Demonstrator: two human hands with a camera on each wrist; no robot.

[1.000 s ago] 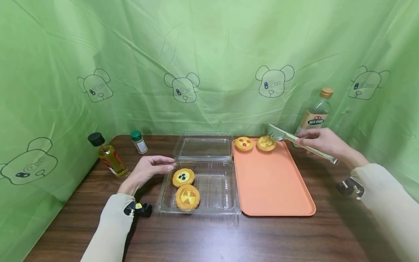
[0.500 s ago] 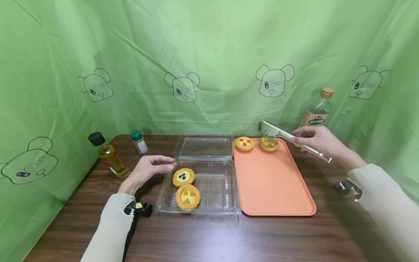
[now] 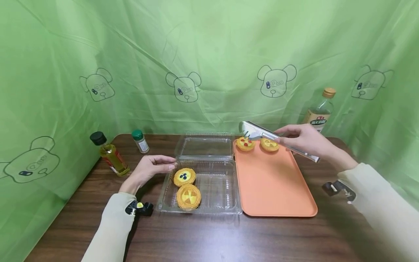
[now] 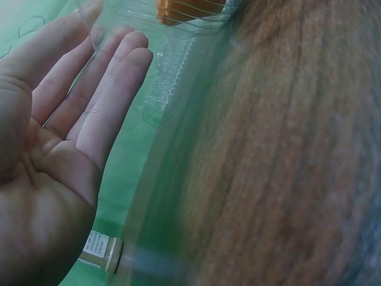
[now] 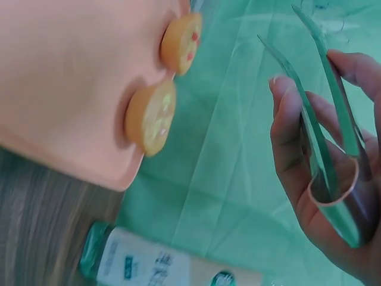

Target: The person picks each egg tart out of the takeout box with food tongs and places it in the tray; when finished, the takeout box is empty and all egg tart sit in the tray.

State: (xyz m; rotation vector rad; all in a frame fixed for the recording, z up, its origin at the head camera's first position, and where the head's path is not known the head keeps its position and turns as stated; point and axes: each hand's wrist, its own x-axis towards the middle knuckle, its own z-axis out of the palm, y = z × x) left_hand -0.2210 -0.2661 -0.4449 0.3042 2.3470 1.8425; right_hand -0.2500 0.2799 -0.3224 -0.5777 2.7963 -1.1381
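Observation:
My left hand (image 3: 148,170) pinches the left rim of a clear plastic clamshell box (image 3: 214,185), whose lid (image 3: 206,146) lies back behind it. Inside, on the left, are a tart with blue berries (image 3: 184,177) and a plain-topped tart (image 3: 188,196). My right hand (image 3: 302,140) grips metal tongs (image 5: 324,119), their arms apart with nothing between them. The tongs' tips hang over the far end of an orange tray (image 3: 275,182). There sit a tart with red pieces (image 5: 181,44) and a yellow-topped tart (image 5: 150,118), both apart from the tongs in the right wrist view.
An oil bottle with a black cap (image 3: 112,156) and a small green-capped shaker (image 3: 140,142) stand at the left. Behind my right hand is a tall glass bottle (image 3: 320,109). A green curtain (image 3: 209,43) walls the back and sides of the wooden table (image 3: 209,236).
My right hand has carried the tongs leftward, from over the yellow-topped tart to above the red-topped one. The yellow-topped tart sits slightly farther right. My left hand stays at the box rim.

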